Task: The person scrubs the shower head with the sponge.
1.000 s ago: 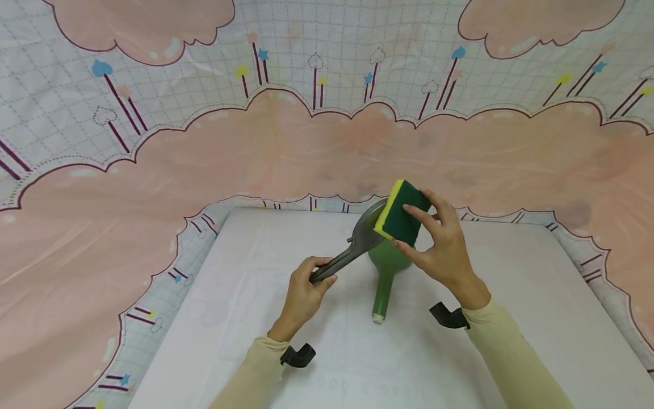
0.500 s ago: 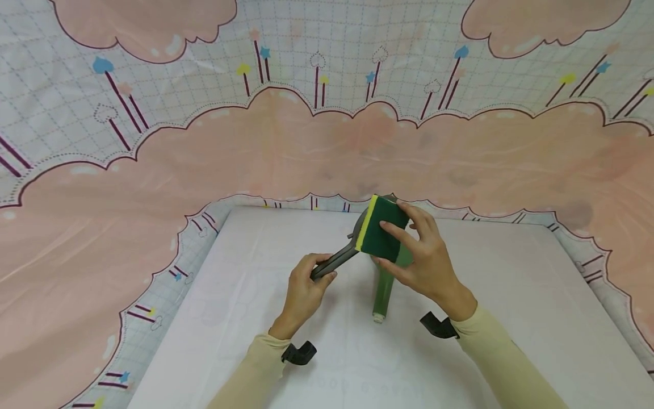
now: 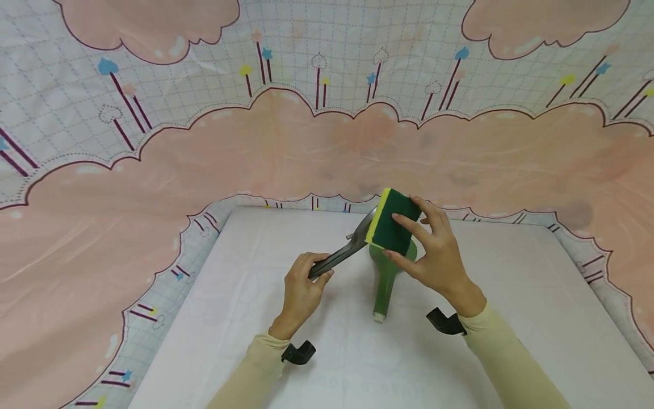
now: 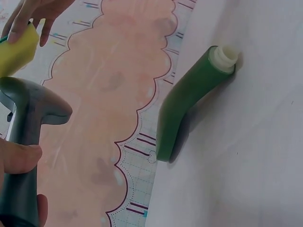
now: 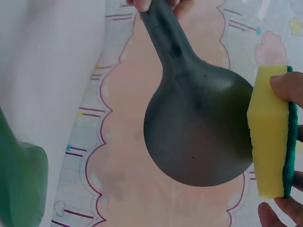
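In the head view, my left hand grips the handle of a dark grey shower head, raised and tilted with its round head up to the right. The right wrist view shows the smooth, rounded grey side of that shower head. My right hand holds a green and yellow scrub sponge between thumb and fingers. The sponge's yellow side is right at the edge of the grey head. Behind and below lies a green shower head, its handle ending in a cream-coloured connector.
A white-covered table lies under both hands. At its far edge hangs a pink and white patterned cloth, which also runs down the sides. A black strap piece sticks out by each wrist.
The sponge moved left and down across the grey shower head, then back up to the right a little. My left hand has stayed nearly still, keeping its grip.
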Demonstrator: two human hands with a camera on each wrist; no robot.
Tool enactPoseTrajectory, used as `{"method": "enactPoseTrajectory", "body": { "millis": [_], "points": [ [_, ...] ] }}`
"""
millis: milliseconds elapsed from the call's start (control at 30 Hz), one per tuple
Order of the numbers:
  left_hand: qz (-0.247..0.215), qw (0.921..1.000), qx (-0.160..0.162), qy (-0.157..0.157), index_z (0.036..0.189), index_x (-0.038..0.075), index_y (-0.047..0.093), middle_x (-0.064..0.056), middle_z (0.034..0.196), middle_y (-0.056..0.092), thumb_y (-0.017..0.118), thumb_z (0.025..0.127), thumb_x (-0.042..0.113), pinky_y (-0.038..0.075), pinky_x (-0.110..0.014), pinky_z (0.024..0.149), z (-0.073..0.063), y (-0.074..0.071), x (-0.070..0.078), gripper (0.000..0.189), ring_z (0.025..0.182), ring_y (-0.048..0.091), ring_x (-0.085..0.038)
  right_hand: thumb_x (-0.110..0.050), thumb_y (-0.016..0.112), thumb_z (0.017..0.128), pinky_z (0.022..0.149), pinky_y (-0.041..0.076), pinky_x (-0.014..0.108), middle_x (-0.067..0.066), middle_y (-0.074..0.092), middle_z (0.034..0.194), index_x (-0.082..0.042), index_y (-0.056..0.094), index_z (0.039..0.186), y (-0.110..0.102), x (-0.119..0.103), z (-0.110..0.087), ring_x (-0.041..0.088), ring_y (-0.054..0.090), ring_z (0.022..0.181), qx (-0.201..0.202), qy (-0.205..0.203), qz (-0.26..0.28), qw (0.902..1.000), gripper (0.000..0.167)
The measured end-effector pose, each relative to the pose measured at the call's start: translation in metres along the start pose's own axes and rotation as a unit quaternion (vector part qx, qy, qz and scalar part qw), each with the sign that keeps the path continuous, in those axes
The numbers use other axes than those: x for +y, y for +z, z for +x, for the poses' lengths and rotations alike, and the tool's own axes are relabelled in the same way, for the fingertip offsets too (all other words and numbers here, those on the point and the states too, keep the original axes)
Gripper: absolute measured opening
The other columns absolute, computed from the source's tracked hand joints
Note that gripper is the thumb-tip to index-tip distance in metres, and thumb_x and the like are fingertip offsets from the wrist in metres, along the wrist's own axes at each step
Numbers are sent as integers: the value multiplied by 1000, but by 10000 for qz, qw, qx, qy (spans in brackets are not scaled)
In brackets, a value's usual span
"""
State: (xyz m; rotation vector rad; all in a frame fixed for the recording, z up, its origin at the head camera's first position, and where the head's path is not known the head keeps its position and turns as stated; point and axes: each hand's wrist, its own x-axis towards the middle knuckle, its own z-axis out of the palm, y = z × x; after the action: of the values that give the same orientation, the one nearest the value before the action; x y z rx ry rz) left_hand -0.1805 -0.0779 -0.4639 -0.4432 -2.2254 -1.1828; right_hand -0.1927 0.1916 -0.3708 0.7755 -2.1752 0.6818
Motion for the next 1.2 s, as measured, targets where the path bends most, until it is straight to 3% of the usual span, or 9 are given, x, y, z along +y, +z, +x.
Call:
{"method": "enactPoseTrajectory", "body": {
  "millis": [133, 300, 367, 467, 667, 767, 967, 1067, 1200],
  "points": [
    [55, 9999, 9, 145, 105, 11, 69, -2, 96, 69, 83, 74, 2, 52, -33, 74, 0, 0, 0, 35, 90, 63, -16, -62, 60, 87, 86, 48, 53, 22, 41, 149, -13, 63, 130, -5, 5, 0, 41, 42, 131, 84, 201, 54, 9997, 65],
    [93, 9993, 56, 351, 104, 11, 69, -2, 94, 69, 84, 73, 1, 53, -33, 72, 0, 0, -1, 35, 89, 63, -16, -31, 84, 74, 91, 47, 53, 19, 39, 152, -13, 62, 131, -13, 9, -1, 39, 41, 134, 72, 647, 195, 9977, 64],
    [95, 9991, 78, 404, 104, 11, 69, -2, 94, 69, 84, 73, 1, 53, -33, 72, 0, 0, -2, 35, 89, 63, -16, -20, 88, 67, 92, 47, 53, 18, 39, 153, -14, 62, 132, -16, 9, 0, 38, 40, 135, 56, 832, 210, 9963, 69],
    [101, 9989, 115, 437, 102, 11, 69, -2, 93, 69, 83, 73, 0, 54, -32, 71, 0, 0, -2, 35, 88, 62, -16, -17, 89, 66, 93, 47, 54, 17, 39, 153, -13, 62, 132, -17, 8, 0, 38, 41, 135, 42, 964, 223, 9951, 71],
    [147, 9982, 328, 474, 100, 10, 70, -2, 92, 70, 84, 71, -1, 54, -32, 70, 1, 1, 0, 34, 85, 62, -16, -20, 88, 66, 89, 47, 50, 18, 40, 152, -14, 63, 131, -14, 4, -2, 38, 41, 133, 13, 709, 189, 9973, 70],
    [164, 9976, 460, 484, 99, 10, 71, -2, 91, 70, 84, 70, -3, 54, -32, 70, 2, 4, 1, 34, 83, 62, -17, -30, 86, 72, 88, 47, 49, 20, 40, 151, -15, 63, 131, -11, 1, -3, 39, 42, 131, 22, 506, 198, 9985, 65],
    [236, 9968, 616, 444, 98, 10, 71, -3, 90, 71, 83, 70, -5, 53, -32, 67, 3, 7, 3, 33, 82, 61, -17, -62, 62, 86, 85, 49, 50, 21, 41, 149, -14, 63, 130, -3, -4, -7, 39, 42, 130, 11, 283, 146, 9995, 65],
    [271, 9964, 664, 453, 97, 10, 71, -3, 89, 70, 83, 69, -6, 53, -31, 65, 4, 7, 3, 34, 81, 61, -17, -65, 57, 87, 84, 50, 49, 22, 41, 148, -14, 64, 129, -1, -5, -8, 39, 42, 129, -2, 212, 116, 9997, 66],
    [219, 9962, 659, 521, 97, 9, 72, -3, 89, 70, 84, 69, -5, 53, -31, 65, 4, 7, 2, 34, 81, 60, -17, -61, 63, 87, 84, 50, 50, 22, 42, 149, -13, 64, 129, -3, -2, -7, 40, 43, 129, 38, 229, 118, 9997, 63]
  ]
}}
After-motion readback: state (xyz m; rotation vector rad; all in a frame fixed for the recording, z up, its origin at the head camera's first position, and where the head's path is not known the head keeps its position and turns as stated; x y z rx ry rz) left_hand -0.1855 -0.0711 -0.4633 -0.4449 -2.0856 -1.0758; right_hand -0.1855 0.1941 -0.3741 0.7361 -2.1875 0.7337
